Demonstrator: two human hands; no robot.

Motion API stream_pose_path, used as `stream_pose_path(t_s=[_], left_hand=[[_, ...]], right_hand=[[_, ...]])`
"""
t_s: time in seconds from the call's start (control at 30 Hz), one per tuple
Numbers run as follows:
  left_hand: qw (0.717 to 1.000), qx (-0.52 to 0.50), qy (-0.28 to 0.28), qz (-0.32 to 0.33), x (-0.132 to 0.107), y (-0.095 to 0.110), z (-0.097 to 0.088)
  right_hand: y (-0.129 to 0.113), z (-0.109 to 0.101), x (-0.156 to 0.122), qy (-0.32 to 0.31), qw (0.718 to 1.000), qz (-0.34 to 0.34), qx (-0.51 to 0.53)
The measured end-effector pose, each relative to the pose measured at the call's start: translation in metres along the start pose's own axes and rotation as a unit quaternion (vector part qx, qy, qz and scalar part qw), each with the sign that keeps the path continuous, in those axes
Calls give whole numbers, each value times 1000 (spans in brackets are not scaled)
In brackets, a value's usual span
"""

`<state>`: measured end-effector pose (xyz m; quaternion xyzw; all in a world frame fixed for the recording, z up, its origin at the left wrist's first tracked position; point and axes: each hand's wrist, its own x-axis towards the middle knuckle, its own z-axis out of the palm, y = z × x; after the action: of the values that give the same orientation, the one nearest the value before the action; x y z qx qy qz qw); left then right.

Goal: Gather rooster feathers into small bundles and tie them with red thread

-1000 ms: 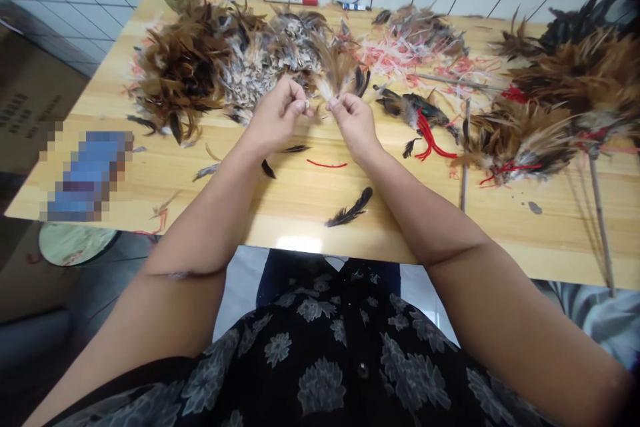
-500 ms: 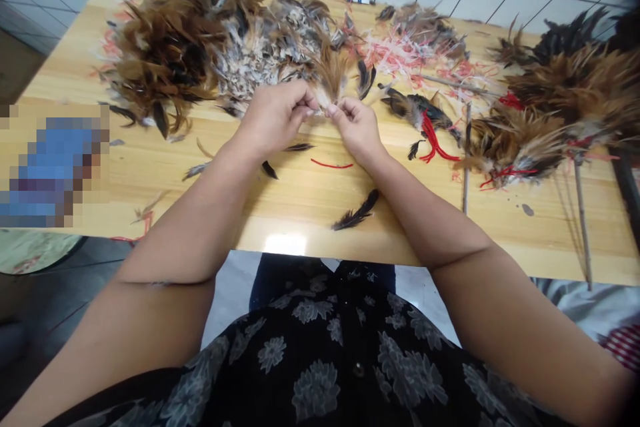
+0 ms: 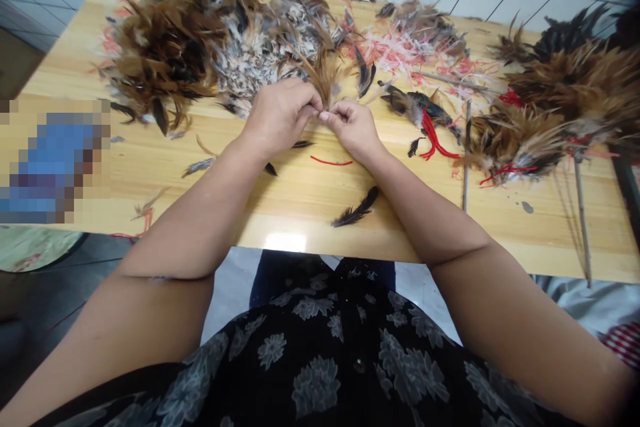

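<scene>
Brown feather tuft (image 3: pixel 324 77) stood clamped between the pressed-together fingers (image 3: pixel 314 107) of the left hand (image 3: pixel 280 119) and right hand (image 3: pixel 353 128), above a wooden tabletop (image 3: pixel 300 213), just before a speckled feather heap (image 3: pixel 255 70), with red thread (image 3: pixel 331 161) and a dark feather (image 3: pixel 355 208) lying nearer the body.

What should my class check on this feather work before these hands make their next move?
1. Tuft of brown feathers pinched near its base: ok.
2. Left hand and right hand meeting at that base: ok.
3. Any thread held between the fingers: cannot tell, too small to see.
4. Loose red thread lying on the wooden tabletop near the hands: ok.
5. Red-tied feather bunch lying right of the hands: ok.
6. Thin stick kept on the tabletop: not ok, its end overhangs the front edge.
</scene>
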<state>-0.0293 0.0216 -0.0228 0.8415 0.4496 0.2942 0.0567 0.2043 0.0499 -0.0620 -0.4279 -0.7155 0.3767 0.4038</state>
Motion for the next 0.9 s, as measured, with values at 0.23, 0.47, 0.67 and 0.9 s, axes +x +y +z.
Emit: stream_pose_path(t_s=[0.23,0.47,0.67,0.9], left_hand=[[998,-55,21,-18,3,7,3],[984,-134,94,-66,9,-8,0],[982,-97,135,-87,7,-18,6],[978,-138,89,-130,9,7,12]], right_hand=[[-14,-5,-3,-26,1000,0,-12],[-19,-4,-4,4,998,45,46],[-9,-4,-3,17,995,57,75],[-22,-4,-7,-6,998,40,40]])
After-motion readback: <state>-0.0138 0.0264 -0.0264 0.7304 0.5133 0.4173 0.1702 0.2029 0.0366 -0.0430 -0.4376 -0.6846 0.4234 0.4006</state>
